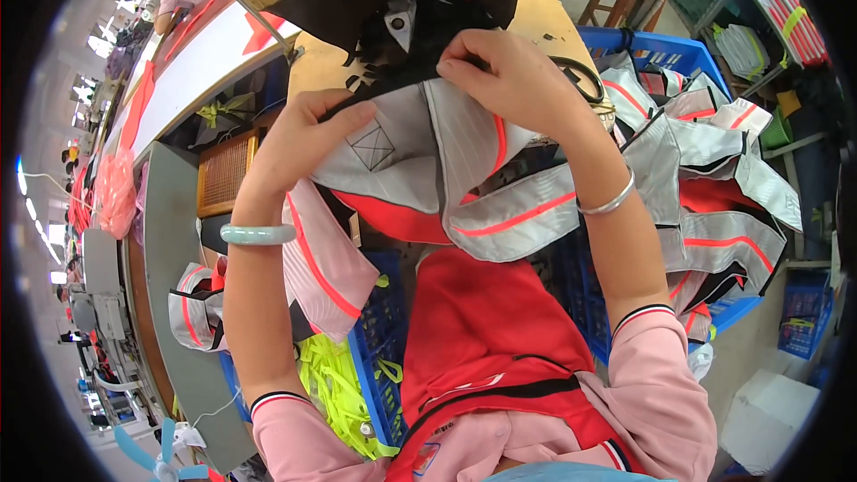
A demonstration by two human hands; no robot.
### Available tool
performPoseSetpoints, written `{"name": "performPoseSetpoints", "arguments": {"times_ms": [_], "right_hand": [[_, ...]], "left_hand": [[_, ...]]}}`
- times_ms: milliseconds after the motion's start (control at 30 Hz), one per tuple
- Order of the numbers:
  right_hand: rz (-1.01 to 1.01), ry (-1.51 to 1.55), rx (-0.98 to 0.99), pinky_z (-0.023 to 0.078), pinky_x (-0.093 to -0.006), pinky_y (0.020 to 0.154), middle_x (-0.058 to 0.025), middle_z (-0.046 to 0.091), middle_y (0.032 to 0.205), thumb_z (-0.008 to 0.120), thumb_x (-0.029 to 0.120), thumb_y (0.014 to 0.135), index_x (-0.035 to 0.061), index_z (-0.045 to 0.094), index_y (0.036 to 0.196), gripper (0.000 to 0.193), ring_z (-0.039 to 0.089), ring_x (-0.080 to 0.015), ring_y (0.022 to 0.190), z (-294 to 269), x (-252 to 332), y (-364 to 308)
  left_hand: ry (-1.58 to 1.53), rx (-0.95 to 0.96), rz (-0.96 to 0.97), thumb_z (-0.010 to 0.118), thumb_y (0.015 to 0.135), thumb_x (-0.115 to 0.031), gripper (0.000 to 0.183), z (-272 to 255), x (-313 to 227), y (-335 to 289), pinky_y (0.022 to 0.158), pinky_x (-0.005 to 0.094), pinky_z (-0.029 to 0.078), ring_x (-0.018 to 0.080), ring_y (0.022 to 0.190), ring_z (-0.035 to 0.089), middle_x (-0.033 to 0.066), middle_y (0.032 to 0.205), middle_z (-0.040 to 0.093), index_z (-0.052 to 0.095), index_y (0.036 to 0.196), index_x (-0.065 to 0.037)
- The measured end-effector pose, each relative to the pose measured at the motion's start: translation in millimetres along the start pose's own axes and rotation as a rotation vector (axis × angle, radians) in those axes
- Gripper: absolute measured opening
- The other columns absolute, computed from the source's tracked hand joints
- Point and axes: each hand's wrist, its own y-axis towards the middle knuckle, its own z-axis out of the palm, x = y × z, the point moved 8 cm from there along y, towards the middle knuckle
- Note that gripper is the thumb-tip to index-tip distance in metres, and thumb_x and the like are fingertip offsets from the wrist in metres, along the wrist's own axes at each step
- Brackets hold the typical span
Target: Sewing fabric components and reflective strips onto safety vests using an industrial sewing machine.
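You're at the edge-lining-up step, I'd say: L hand [308, 138] is clamped on the grey piece [406, 161], thumb on top, & R hand [513, 76] pinches its dark upper edge, w/ the piece spread btwn them just below the machine's pointed metal part [402, 29]. Next move prob. calls for an even pull, edge flat, fingertips clear of that metal. Room's tight: bench [544, 13] edge beneath, blue crate [692, 52] piled high on R, lower panels hanging nr your red apron [491, 312].
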Motion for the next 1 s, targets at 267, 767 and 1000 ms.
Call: {"name": "performPoseSetpoints", "arguments": {"times_ms": [267,767,1000], "right_hand": [[0.077,-0.008,-0.001,0.050,-0.0366,0.067,-0.0160,0.066,0.079,0.060,0.025,0.081,0.0012,0.068,0.088,0.026,0.063,-0.0326,0.073,7.1,-7.0,22.5],[0.050,0.048,-0.037,0.047,-0.0300,0.065,-0.0089,0.064,0.074,0.060,0.025,0.085,0.0001,0.066,0.092,0.027,0.060,-0.0175,0.069,5.0,-8.5,27.7],[-0.003,0.133,0.444,0.046,-0.0267,0.061,-0.0069,0.063,0.070,0.066,0.030,0.082,0.0003,0.068,0.093,0.032,0.056,-0.0099,0.065,-16.4,11.3,-15.5]], "left_hand": [[-0.167,-0.036,-0.026,0.066,0.088,-0.024,0.021,-14.4,5.3,13.7,0.064,0.0173,0.039,-0.0012,0.071,0.048,-0.0092,0.077,0.059,0.068,0.088,-0.003],[-0.238,-0.072,-0.053,0.068,0.085,-0.028,0.031,-19.8,3.5,19.9,0.075,0.0211,0.042,0.0048,0.079,0.052,-0.0041,0.085,0.062,0.068,0.098,0.000],[-0.104,0.029,0.039,0.065,0.088,-0.022,0.025,-19.9,6.7,-3.1,0.066,0.0199,0.040,0.0019,0.072,0.045,-0.0070,0.078,0.056,0.065,0.091,0.003]]}}
